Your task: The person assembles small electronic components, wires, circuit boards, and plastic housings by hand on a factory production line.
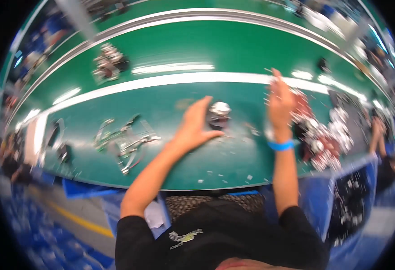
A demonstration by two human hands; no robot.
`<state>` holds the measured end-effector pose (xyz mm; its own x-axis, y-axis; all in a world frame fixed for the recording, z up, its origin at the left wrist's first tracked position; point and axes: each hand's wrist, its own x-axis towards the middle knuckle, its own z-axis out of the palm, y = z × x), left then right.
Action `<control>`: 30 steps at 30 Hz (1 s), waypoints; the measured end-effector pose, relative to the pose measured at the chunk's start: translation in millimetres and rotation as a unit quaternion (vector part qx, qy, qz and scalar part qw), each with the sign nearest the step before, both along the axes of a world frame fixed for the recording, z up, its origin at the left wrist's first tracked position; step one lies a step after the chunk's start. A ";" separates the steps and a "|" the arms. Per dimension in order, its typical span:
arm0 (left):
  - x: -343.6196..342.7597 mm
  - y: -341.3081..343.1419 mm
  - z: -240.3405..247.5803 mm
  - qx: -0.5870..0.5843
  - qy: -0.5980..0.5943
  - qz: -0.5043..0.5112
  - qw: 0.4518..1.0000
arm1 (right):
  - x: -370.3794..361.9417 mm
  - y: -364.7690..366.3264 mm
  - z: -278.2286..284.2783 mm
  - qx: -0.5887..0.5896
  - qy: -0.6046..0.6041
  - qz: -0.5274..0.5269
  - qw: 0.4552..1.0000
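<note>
On the green worktop [175, 164], a small round part [219, 113] with a shiny silver top and a dark lower body stands in front of me. Beside it is my left hand [194, 125], thumb and fingers spread apart on its left side; whether they touch it I cannot tell. My right hand [280, 105], blurred by motion, is raised to the right with its fingers stretched out and nothing visible in them. A blue band circles that wrist. Close by on the right lies a heap of silver and reddish-brown parts [321, 144].
Left on the worktop lie tools and cables [125, 141] and dark items [63, 153]. Small white scraps [211, 176] dot the near edge. Another cluster of metal parts [108, 63] sits on the green belt beyond the white strip. Blue bins [312, 191] hang below right; other people work at both sides.
</note>
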<state>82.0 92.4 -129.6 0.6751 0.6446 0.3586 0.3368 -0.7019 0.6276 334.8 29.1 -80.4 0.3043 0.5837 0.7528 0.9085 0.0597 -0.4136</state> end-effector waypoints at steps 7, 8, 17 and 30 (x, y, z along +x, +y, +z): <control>13.2 2.7 4.2 -0.039 0.018 -0.008 0.999 | -26.5 8.9 15.0 -0.103 0.402 0.243 0.877; 15.0 1.2 5.4 -0.031 0.014 -0.017 0.999 | -25.7 5.3 8.4 -0.093 0.410 0.238 0.876; 23.1 -7.4 4.7 -0.054 0.019 0.020 0.998 | -10.7 6.5 -27.7 -0.235 0.581 0.303 0.717; 13.2 3.2 -2.8 -0.177 -0.062 -0.007 0.982 | -20.2 14.1 -46.0 -0.214 0.514 0.313 0.770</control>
<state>95.2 95.6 -132.4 0.6505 0.7345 0.1933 0.2339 -0.4359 0.8690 314.6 43.2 -126.4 0.1702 0.9854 0.0009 -0.0625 0.0117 -0.9980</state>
